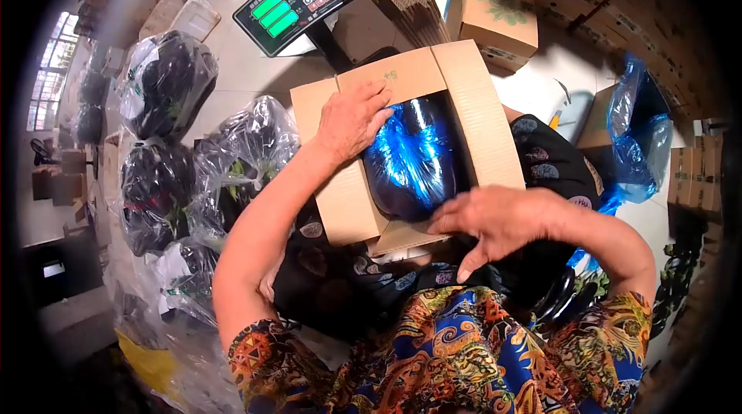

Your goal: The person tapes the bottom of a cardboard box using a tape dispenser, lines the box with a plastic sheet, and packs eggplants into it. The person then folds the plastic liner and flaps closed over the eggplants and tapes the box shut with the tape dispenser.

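An open cardboard box [491,116] stands in front of me with its flaps spread. Inside it lies a dark, glossy bundle [410,159] wrapped in shiny blue plastic film. My left hand [352,120] rests on the box's upper left edge, its fingers reaching over the flap beside the blue film. At the lower right of the opening is my right hand [495,224], thumb apart from the fingers, with the fingertips close to the bundle's lower end. No object shows between the fingers of either hand.
A scale display [296,0] rises behind the box. Clear bags of dark produce [154,194] line the left side. Closed cartons [502,16] stand at the back right. On the right is another box lined with blue plastic [638,143].
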Tool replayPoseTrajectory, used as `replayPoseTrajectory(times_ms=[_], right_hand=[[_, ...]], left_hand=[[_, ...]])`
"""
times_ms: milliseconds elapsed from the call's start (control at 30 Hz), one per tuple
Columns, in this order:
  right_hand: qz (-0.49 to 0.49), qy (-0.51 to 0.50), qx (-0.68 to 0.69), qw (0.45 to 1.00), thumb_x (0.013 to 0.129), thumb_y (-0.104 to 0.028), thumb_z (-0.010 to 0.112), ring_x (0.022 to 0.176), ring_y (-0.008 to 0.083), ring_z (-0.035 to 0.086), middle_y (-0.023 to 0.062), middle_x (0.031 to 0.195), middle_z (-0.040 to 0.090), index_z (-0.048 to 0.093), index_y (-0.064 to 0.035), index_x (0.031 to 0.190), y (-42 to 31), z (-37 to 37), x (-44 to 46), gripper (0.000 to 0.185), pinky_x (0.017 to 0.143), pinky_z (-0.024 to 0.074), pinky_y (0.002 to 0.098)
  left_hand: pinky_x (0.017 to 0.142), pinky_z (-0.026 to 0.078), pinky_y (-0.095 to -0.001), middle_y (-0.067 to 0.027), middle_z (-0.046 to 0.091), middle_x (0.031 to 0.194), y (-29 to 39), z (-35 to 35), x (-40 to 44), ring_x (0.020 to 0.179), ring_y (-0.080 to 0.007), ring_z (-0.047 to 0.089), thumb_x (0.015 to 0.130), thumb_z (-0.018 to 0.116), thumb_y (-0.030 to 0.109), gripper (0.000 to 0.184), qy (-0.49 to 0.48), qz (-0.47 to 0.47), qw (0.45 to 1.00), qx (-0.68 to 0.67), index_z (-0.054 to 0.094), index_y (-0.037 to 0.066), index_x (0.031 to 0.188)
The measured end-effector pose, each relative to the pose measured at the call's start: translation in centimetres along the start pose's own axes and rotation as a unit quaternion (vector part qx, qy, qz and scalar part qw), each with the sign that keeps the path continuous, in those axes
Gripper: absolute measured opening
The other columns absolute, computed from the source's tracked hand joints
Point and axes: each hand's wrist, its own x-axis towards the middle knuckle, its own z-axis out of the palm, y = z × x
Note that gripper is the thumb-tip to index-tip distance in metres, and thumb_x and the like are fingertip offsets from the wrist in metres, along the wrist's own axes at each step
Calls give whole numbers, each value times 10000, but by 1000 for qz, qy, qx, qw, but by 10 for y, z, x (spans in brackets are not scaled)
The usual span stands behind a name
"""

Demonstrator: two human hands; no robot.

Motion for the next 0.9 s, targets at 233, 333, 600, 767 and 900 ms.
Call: replayPoseTrajectory(times_ms=[233,333,600,767,900], right_hand=[[116,228,-174,951,738,-360,774,827,367,621,149,880,628,608,-38,883,58,6,30,390,654,496,451],[134,220,-246,934,661,-427,812,1115,379,508,194,1205,517,571,-30,1073,55,0,36,621,811,443,483],[386,436,-71,810,769,-439,745,1128,405,566,282,1239,547,358,65,1379,109,-15,-3,881,935,465,497],[184,449,-72,872,894,-194,644,916,383,647,217,920,658,539,26,1190,36,-8,3,383,799,504,440],[86,496,-177,846,904,-236,630,825,356,611,162,860,604,554,-16,1067,53,0,36,284,715,492,424]], left_hand=[[1069,347,-510,-241,423,1429,12,4,-5,1334,-399,379,777,613,685,883,-61,3,998,7,523,-11,1312],[1126,202,-605,-249,169,1556,27,1,-13,1445,-455,119,609,686,777,1254,-196,-43,980,12,259,-18,1479],[1099,215,-629,-239,113,1577,26,6,-17,1456,-448,91,563,742,747,1299,-198,-48,979,20,223,16,1503],[1091,230,-630,-239,112,1577,23,8,-18,1454,-449,102,551,754,738,1311,-197,-49,979,27,219,15,1504],[1074,252,-640,-244,137,1568,18,11,-19,1440,-464,132,530,768,731,1316,-183,-34,982,29,234,18,1498]])
